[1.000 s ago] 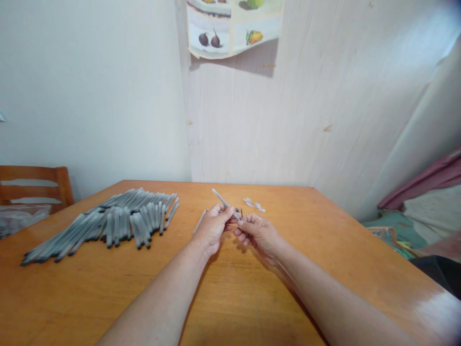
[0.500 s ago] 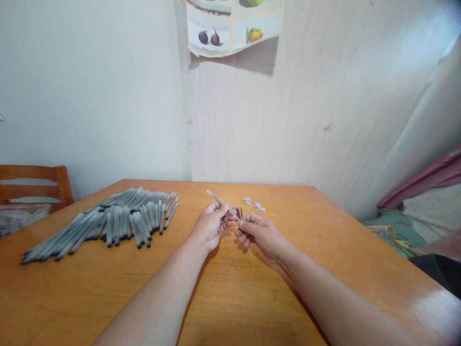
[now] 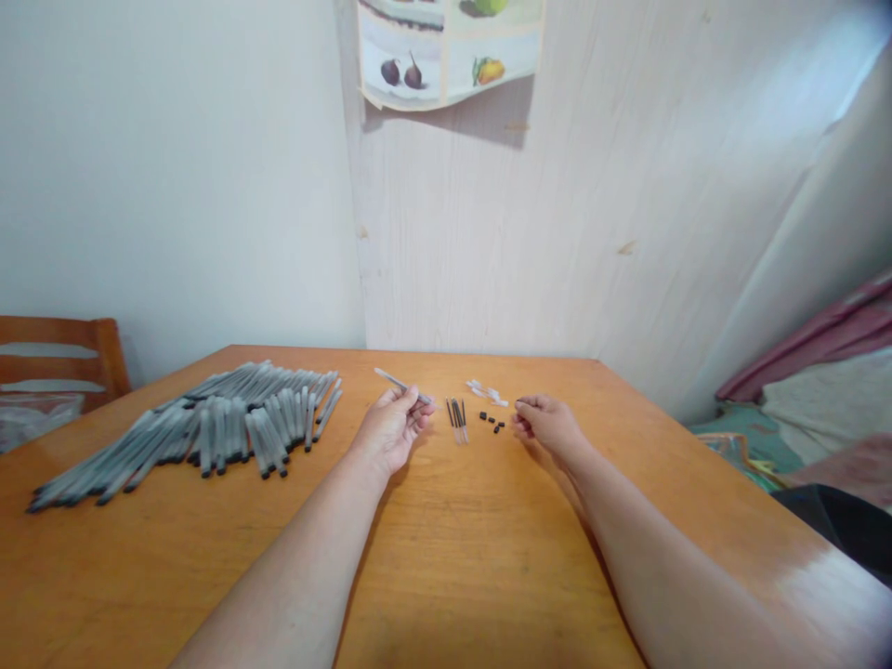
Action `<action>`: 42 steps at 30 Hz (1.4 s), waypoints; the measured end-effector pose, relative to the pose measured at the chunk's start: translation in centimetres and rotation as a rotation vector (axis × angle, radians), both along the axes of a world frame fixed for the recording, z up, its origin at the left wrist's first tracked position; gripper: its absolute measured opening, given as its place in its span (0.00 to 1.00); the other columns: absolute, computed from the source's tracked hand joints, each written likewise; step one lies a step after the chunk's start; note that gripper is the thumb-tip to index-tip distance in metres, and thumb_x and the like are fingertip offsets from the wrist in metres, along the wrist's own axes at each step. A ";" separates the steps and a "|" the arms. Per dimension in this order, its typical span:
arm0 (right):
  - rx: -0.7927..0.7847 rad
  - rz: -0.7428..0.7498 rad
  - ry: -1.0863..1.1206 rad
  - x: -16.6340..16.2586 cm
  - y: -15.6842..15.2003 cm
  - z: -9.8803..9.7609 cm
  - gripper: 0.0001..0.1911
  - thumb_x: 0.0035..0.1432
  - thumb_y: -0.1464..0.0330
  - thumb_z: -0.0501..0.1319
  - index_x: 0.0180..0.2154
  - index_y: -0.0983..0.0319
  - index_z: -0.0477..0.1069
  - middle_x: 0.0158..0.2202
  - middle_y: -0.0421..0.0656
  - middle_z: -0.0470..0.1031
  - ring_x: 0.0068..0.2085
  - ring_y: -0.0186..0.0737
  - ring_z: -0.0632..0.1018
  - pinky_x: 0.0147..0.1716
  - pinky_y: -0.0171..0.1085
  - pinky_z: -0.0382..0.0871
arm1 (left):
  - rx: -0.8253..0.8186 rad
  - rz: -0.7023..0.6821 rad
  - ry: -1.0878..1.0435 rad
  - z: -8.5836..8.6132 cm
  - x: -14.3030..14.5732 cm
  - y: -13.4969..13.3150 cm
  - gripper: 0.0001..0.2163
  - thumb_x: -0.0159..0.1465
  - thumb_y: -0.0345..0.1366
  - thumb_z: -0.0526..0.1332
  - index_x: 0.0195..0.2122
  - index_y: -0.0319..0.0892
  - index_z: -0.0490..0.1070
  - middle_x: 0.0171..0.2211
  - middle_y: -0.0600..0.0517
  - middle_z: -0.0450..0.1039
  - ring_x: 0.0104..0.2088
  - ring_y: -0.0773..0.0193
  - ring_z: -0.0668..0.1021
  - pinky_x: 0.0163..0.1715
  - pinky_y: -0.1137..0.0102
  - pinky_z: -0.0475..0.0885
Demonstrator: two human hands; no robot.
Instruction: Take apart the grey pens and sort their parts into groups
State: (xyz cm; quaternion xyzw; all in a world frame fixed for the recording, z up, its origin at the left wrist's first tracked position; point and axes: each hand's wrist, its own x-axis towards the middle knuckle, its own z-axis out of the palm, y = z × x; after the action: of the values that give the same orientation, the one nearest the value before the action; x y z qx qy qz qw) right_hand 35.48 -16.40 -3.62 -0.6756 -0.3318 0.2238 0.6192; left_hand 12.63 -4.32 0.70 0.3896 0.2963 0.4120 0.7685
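Observation:
My left hand [image 3: 390, 425] is closed round a thin grey pen barrel [image 3: 399, 383] that sticks out up and to the left. My right hand [image 3: 544, 420] rests on the wooden table [image 3: 452, 539] with its fingers curled, close beside several small black caps [image 3: 491, 423]. Whether it pinches one I cannot make out. A few dark refills [image 3: 456, 414] lie between the two hands. Some clear small parts [image 3: 486, 393] lie just behind them.
A big pile of grey pens [image 3: 202, 427] covers the table's left part. A wooden chair [image 3: 59, 358] stands at the far left, with a plastic bag below it. A fruit poster [image 3: 450, 46] hangs on the wall behind. Bedding lies at the right.
My hands have parted. The right hand moved right to the black caps. The left hand moved slightly left with the barrel. The refills and caps now show between them.

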 end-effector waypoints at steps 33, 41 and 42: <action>-0.448 -0.094 -0.698 2.0 0.0 -1.2 0.13 0.57 0.64 0.58 0.37 0.61 0.79 0.34 0.47 0.80 0.36 0.43 0.77 0.34 0.37 0.64 | 0.040 -0.030 0.060 -0.6 0.3 -0.1 0.04 0.65 0.30 0.61 0.33 0.39 0.66 0.29 0.48 0.76 0.26 0.71 0.78 0.21 0.80 0.69; -0.069 0.048 -0.644 -4.1 0.2 0.6 0.11 0.59 0.64 0.54 0.30 0.61 0.73 0.28 0.43 0.75 0.32 0.39 0.73 0.33 0.35 0.62 | 0.074 -0.076 0.094 -0.7 0.5 -1.0 0.05 0.64 0.31 0.61 0.33 0.39 0.66 0.30 0.47 0.77 0.26 0.70 0.78 0.22 0.80 0.69; -0.024 0.080 -0.633 -5.1 0.2 0.7 0.11 0.60 0.63 0.55 0.30 0.61 0.72 0.27 0.42 0.74 0.32 0.39 0.73 0.33 0.35 0.62 | 0.081 -0.080 0.099 -0.6 0.5 -1.1 0.05 0.64 0.31 0.61 0.33 0.39 0.66 0.30 0.48 0.77 0.26 0.71 0.78 0.22 0.80 0.69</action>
State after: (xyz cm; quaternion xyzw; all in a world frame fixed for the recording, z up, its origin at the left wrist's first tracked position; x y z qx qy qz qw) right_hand 30.35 -16.21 -2.91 -0.7053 -0.5316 0.0305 0.4680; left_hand 13.16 -5.44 0.07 0.4517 0.3014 0.3729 0.7524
